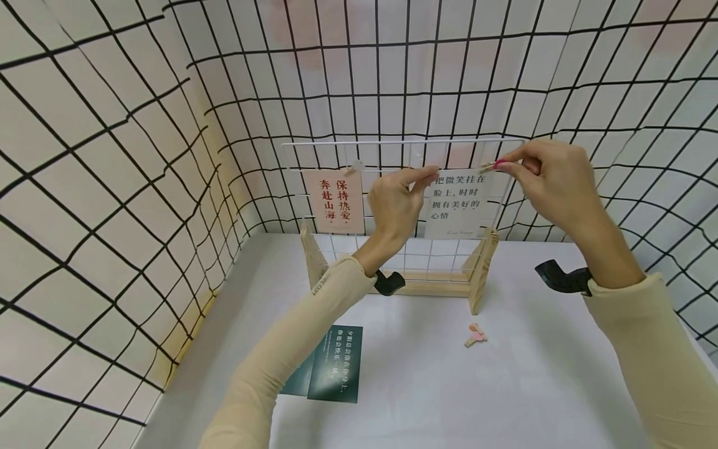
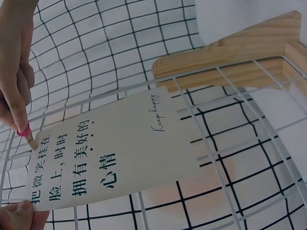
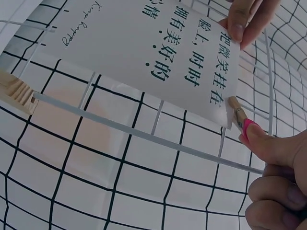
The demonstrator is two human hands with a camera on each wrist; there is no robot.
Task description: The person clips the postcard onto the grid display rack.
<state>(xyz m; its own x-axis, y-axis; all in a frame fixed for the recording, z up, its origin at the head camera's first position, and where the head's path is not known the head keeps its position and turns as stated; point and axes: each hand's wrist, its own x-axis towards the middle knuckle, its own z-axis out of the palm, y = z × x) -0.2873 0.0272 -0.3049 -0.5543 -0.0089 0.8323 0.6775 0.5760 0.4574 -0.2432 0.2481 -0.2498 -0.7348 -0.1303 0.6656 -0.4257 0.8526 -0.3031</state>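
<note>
Lengthwise upright, white card (image 1: 461, 215) in pinching left hand (image 1: 397, 202), leftward-pointing clothespin (image 1: 487, 167) in pinching right hand (image 1: 555, 181).

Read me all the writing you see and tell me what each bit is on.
White card: "把微笑挂在脸上,时时拥有美好的心情"
White card, corner: "Keep happy"
Pink card: "保持热爱,奔赴山海"
Green card: "夕阳总会落在你身上,你也会快乐一场"; its finer print is too small to read.
Left sleeve: lettering too blurred to read.
</note>
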